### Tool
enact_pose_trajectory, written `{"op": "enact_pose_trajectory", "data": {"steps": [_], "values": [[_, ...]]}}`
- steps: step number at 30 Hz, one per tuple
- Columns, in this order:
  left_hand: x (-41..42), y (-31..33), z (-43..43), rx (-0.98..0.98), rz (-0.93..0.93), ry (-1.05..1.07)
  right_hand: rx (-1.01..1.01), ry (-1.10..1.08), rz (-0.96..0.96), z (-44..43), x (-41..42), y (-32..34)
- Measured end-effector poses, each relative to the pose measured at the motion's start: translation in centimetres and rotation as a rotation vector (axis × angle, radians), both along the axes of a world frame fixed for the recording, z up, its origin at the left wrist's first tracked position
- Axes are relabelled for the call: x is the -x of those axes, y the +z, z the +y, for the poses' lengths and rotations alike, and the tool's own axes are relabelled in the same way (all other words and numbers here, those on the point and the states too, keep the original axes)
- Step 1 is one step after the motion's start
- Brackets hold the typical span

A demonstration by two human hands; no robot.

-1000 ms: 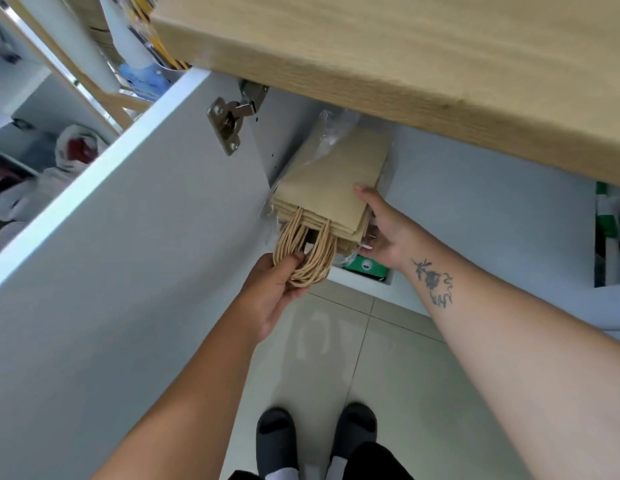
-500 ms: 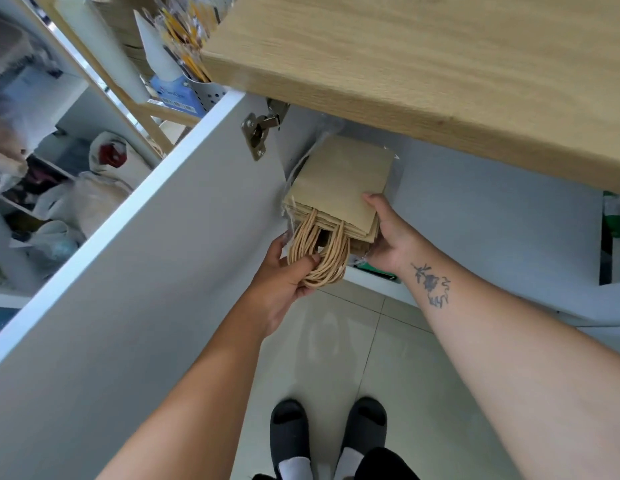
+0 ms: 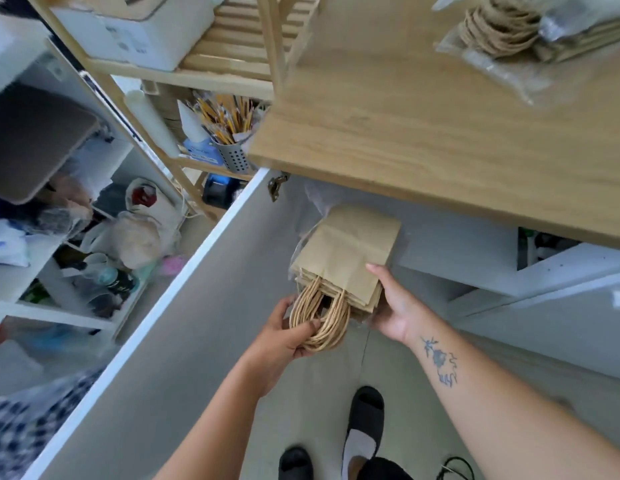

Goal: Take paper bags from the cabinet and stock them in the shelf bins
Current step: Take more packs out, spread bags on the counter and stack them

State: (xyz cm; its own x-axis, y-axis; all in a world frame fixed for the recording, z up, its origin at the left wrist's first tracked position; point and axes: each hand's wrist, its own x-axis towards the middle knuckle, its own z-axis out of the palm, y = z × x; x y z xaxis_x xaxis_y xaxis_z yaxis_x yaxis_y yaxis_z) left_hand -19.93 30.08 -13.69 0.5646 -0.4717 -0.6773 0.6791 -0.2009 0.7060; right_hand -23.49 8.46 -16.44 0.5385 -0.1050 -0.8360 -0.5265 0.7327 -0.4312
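A stack of flat brown paper bags [image 3: 350, 251] with twisted cord handles [image 3: 319, 313] sticks out of the open cabinet below the wooden counter [image 3: 423, 133]. My left hand [image 3: 288, 337] grips the bundle of handles from below. My right hand [image 3: 393, 306] holds the stack's right edge, thumb on top of the uppermost bag. Torn clear plastic wrap [image 3: 315, 199] lies behind the stack. Another wrapped bundle of paper bags [image 3: 516, 32] rests on the counter at the top right.
The open white cabinet door [image 3: 184, 306] stands to the left of my arms. A wooden shelf unit [image 3: 232, 74] with a white box, a pencil holder [image 3: 232, 154] and rolls stands behind it. White shelves [image 3: 52, 306] at left hold cluttered goods. My feet stand on the tiled floor [image 3: 322, 393].
The stack has come a little further out of the cabinet with both hands on it. The view has lifted, bringing the countertop and the wooden shelves into sight.
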Motion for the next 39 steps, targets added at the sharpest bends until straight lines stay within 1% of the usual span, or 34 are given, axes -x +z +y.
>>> {"op": "enact_pose_trajectory", "data": {"steps": [5, 9, 12, 17, 22, 26, 31, 36, 39], "values": [[3.5, 4.9, 4.3, 0.054, 0.051, -0.109, -0.004, -0.047, -0.029, 3.9, 6.1, 5.1], [4.8, 8.1, 7.9, 0.092, 0.013, -0.214, 0.025, -0.094, -0.083, 7.4, 9.3, 8.4], [5.1, 10.2, 9.8, 0.128, -0.041, -0.266, 0.078, -0.135, -0.134, 9.3, 10.4, 11.0], [4.6, 13.8, 10.1, 0.206, -0.121, -0.252, 0.176, -0.137, -0.227, 9.6, 9.9, 14.8], [2.8, 16.5, 8.0, 0.267, -0.204, -0.198, 0.27, -0.127, -0.296, 7.1, 6.6, 17.7], [0.3, 17.8, 4.0, 0.303, -0.24, -0.138, 0.303, -0.126, -0.328, 3.7, 2.4, 19.6], [-3.9, 17.5, -2.8, 0.303, -0.221, -0.039, 0.32, -0.087, -0.32, -2.4, -4.2, 20.5], [-9.0, 16.6, -10.2, 0.258, -0.166, 0.081, 0.289, -0.02, -0.283, -8.6, -10.8, 20.2], [-11.9, 16.4, -14.1, 0.209, -0.167, 0.109, 0.348, -0.014, -0.248, -12.0, -14.4, 19.8]]}}
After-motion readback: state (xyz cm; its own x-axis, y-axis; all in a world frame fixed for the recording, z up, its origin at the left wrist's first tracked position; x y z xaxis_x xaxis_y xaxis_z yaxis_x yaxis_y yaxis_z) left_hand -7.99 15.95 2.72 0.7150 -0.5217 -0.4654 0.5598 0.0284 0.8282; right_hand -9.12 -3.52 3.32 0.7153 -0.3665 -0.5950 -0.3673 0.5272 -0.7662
